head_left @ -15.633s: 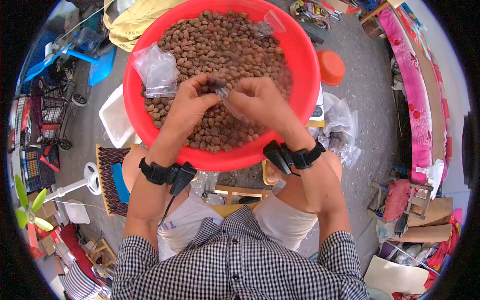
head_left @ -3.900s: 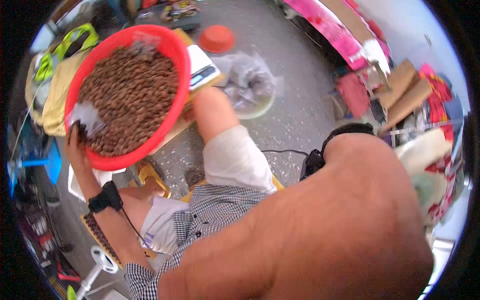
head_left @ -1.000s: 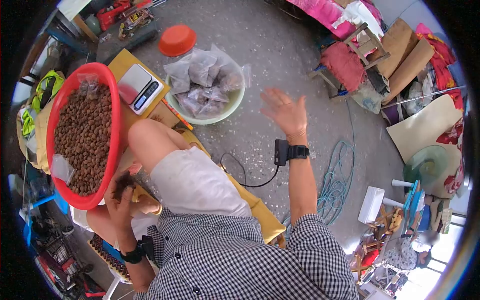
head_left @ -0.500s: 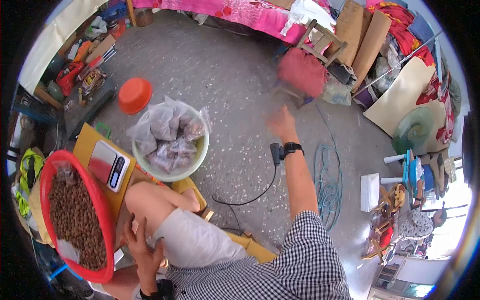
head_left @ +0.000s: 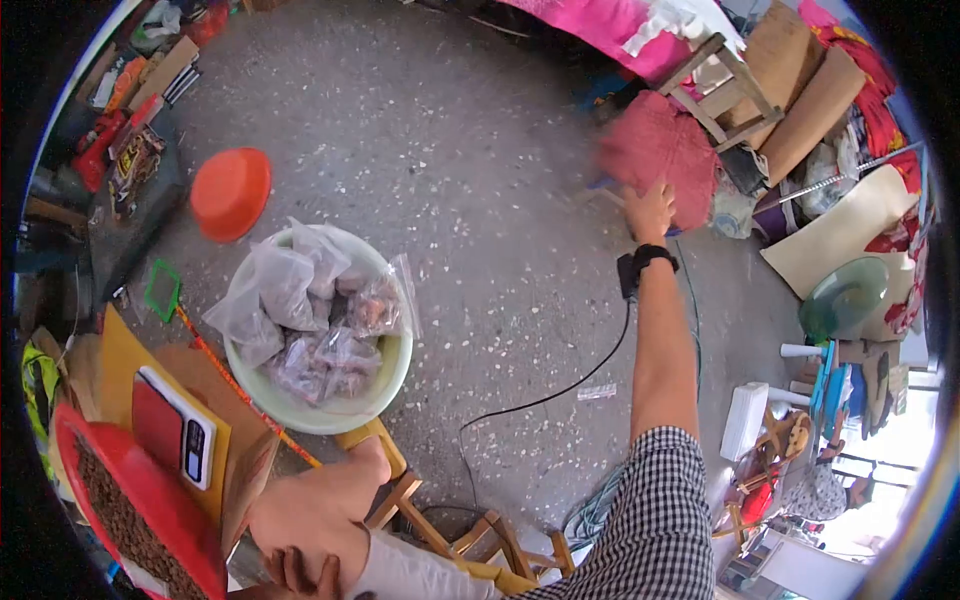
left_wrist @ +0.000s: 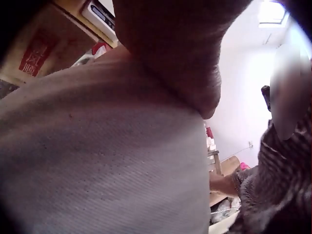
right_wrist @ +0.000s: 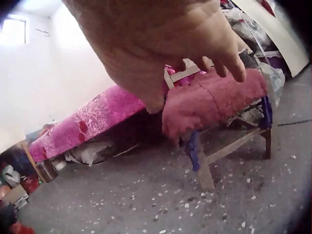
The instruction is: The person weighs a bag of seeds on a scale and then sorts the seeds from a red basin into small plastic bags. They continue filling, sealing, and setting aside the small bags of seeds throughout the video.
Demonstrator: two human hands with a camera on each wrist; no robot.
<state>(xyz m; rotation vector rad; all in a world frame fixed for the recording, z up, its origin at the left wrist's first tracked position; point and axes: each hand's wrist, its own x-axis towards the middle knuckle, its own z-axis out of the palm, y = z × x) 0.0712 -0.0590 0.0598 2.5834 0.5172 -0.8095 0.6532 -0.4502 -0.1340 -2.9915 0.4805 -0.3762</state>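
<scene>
My right hand (head_left: 652,212) reaches out to a low wooden chair (right_wrist: 207,178) with a red cushion (head_left: 660,150). In the right wrist view its fingers hang loosely over the cushion, fingertips right at the top, and nothing is gripped. My left hand (head_left: 300,572) rests on the bent knee with fingers spread. The left wrist view shows that hand's underside above the pale shorts (left_wrist: 107,141), its fingers out of sight. At lower left, partly cut off, is the red basin (head_left: 190,520) of brown, wrinkled nut-like pieces.
A pale green basin (head_left: 398,375) with several filled plastic bags (head_left: 285,285) stands on the floor. Near it are an upturned orange bowl (head_left: 232,193), a fly swatter (head_left: 225,382) and a scale (head_left: 200,445) on a yellow board. A black cable (head_left: 560,398) trails from the right wrist.
Both hands earlier handled a small plastic bag over the red basin. The view has since swung right; the right hand has stretched to the chair, and the left has come onto the knee.
</scene>
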